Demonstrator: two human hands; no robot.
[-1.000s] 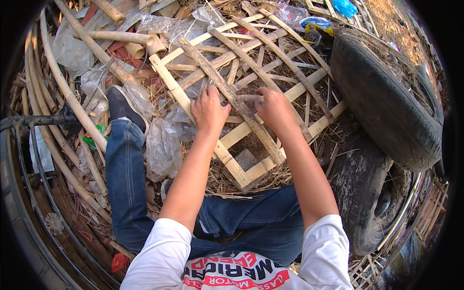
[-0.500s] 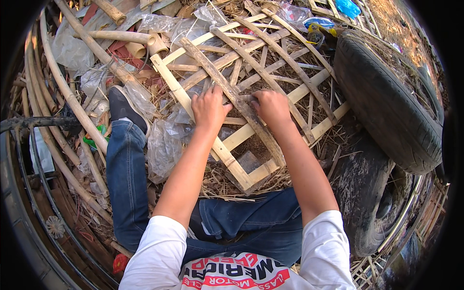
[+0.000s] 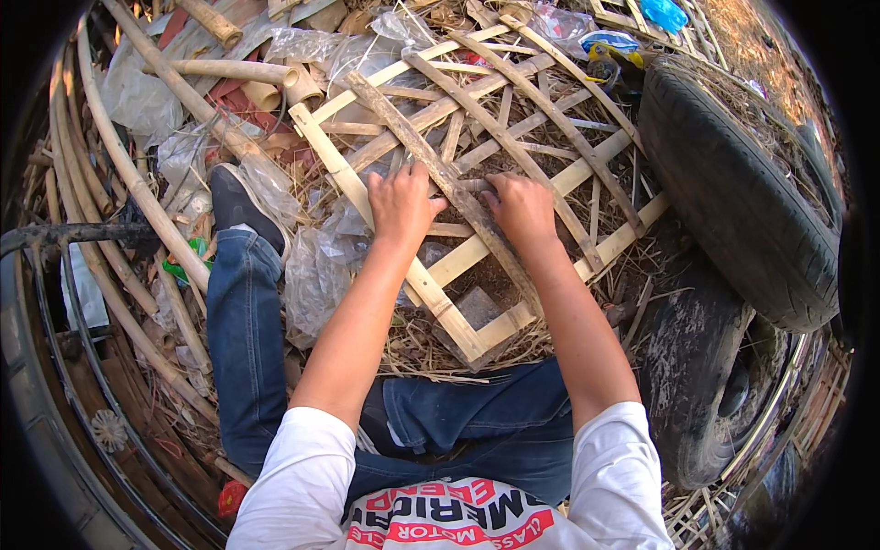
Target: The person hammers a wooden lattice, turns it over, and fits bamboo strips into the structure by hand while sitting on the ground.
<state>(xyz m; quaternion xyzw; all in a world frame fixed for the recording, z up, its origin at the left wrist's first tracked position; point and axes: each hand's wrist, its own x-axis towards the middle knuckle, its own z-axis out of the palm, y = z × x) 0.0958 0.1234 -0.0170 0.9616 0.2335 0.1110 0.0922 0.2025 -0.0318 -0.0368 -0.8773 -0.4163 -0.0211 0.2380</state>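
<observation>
A bamboo lattice panel (image 3: 456, 319) of crossed flat strips lies tilted in front of me. My left hand (image 3: 401, 203) is closed at its middle, fingers curled over the strips and thumb beside a long brown diagonal slat (image 3: 486, 223). On the slat's other side my right hand (image 3: 522, 213) is closed on a short dark strip (image 3: 473, 185), which meets the slat at a crossing. The undersides of both hands are hidden, so the left fingertips' exact hold is partly out of sight.
Two worn tyres (image 3: 733, 197) stand and lie at the right. Bamboo poles (image 3: 137, 183) run along the left, near a dark metal rack (image 3: 82, 302). Crumpled clear plastic (image 3: 321, 284), straw and scraps cover the ground. My bent leg (image 3: 246, 339) borders the panel's left side.
The whole view has shifted slightly. Both hands keep almost the same place at the crossing, and the lattice panel stays where it was.
</observation>
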